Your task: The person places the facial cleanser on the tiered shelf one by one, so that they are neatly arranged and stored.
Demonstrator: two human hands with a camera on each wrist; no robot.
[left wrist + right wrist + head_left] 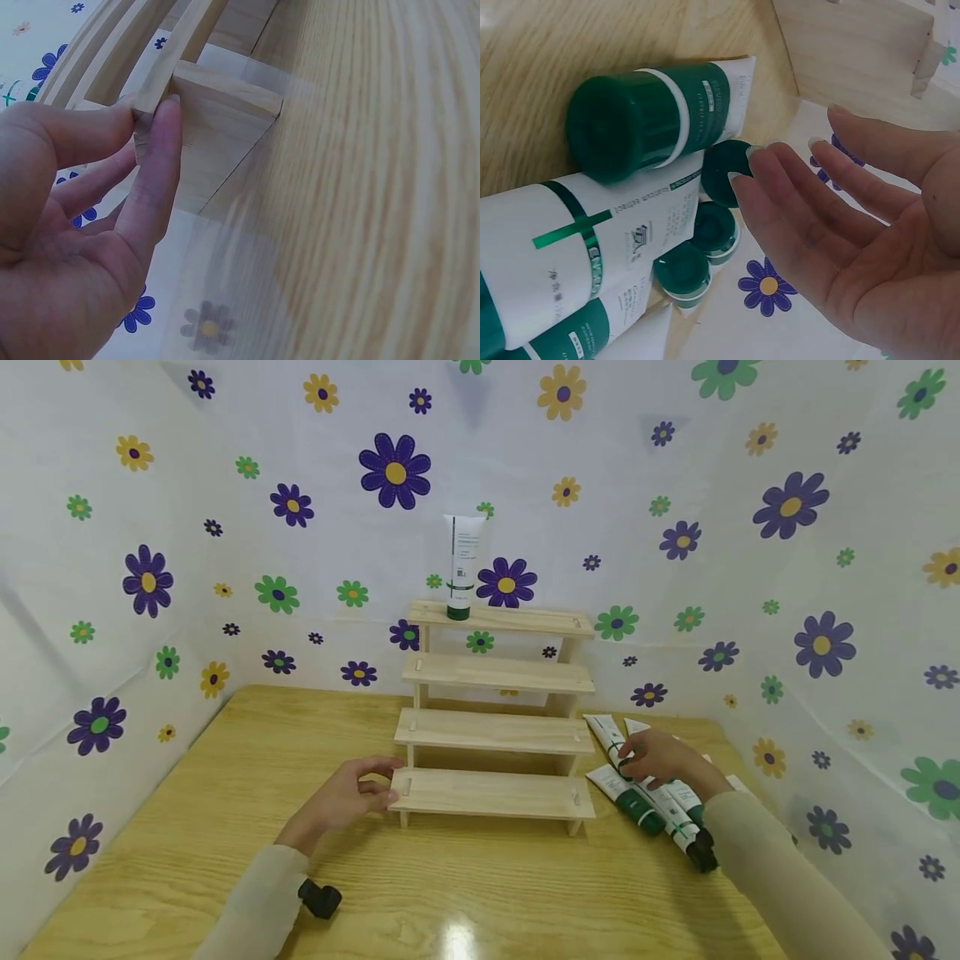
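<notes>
tubes (562,251), white and green, dark green caps (604,127), pale wooden stand (495,729)

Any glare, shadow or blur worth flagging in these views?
Head: glare spot on the table at bottom edge; soft shadow beside the right sleeve; fine print on the upright tube too small to read. Left wrist: faded flower, apparently a reflection. Right wrist: pale glare top left; small print on the lying tube soft.

- Head view, right: right hand (663,756) partly hides tubes (604,737).
- Upper centre: standing tube (467,550) bears print too small to read.
- Right wrist view, left edge cuts large tube (570,259).
</notes>
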